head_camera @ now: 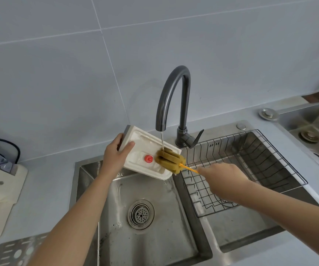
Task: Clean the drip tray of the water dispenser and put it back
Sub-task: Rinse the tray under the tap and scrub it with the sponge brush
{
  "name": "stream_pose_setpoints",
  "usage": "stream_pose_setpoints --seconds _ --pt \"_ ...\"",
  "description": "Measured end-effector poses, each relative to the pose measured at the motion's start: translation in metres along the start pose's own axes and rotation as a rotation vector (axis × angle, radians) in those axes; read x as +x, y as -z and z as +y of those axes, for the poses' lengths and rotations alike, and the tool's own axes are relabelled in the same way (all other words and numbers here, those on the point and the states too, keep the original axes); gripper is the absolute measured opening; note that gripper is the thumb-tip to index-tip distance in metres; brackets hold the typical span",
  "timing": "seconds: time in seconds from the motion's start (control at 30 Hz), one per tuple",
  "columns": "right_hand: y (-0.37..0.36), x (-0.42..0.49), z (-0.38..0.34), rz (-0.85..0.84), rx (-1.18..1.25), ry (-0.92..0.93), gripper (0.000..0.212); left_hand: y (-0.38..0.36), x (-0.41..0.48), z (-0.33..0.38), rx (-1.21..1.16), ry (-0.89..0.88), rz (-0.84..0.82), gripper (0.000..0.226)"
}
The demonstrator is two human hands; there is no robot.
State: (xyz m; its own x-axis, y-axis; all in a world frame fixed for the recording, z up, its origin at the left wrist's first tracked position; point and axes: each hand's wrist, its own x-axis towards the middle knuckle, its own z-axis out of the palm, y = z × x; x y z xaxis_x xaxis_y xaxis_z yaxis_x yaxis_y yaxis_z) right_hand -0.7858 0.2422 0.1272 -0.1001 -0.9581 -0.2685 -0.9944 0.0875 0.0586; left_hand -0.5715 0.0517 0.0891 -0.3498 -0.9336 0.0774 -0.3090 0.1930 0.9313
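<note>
White drip tray [145,150] tilted in left hand [114,156]; right hand [220,173] presses sponge brush [171,160].

Drip tray: you hold a white rectangular plastic drip tray [142,150], smooth and wet-glossy, with a red plastic float [148,158] at frame centre.
Brush: your yellow-green sponge brush head [171,160] looks porous and rough, on a thin orange plastic handle [189,168].
Faucet: the dark grey curved metal faucet [176,96] has a satin sheen.
Sink: the brushed stainless steel sink [179,237] looks scuffed and water-stained.
Basket: the black wire drainer basket [250,169] sits right of centre, thin coated metal.
Wall: the pale grey wall tiles [59,73] look smooth and matt.
</note>
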Motion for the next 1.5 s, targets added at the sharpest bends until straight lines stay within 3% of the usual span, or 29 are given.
stream_pose_setpoints --seconds 0.17,0.37,0.6,0.87,1.13,1.33,1.5 --pt "-0.005 0.001 -0.009 -0.094 0.050 0.045 0.021 -0.003 -0.005 0.001 0.016 -0.053 0.095 0.027" --pt "-0.004 -0.006 0.001 -0.086 0.063 0.015 0.025 0.000 -0.012 -0.003 -0.021 -0.044 0.133 0.023" --pt "-0.001 -0.026 0.046 -0.198 0.270 -0.145 0.024 0.014 -0.018 -0.013 -0.220 0.135 0.345 0.014" --pt "-0.045 -0.041 0.076 -0.099 0.817 -0.417 0.016 0.008 -0.030 -0.017 -0.481 0.350 0.289 0.009" --pt "-0.063 -0.029 0.057 -0.044 0.901 -0.546 0.019 -0.009 -0.042 -0.013 -0.606 0.519 0.232 0.022" --pt "-0.046 -0.030 0.049 0.119 0.876 -0.497 0.017 -0.015 -0.047 -0.016 -0.575 0.570 0.140 0.019" --pt "-0.025 -0.051 0.045 0.245 0.616 -0.239 0.017 -0.019 -0.050 -0.023 -0.538 0.556 0.079 0.013"
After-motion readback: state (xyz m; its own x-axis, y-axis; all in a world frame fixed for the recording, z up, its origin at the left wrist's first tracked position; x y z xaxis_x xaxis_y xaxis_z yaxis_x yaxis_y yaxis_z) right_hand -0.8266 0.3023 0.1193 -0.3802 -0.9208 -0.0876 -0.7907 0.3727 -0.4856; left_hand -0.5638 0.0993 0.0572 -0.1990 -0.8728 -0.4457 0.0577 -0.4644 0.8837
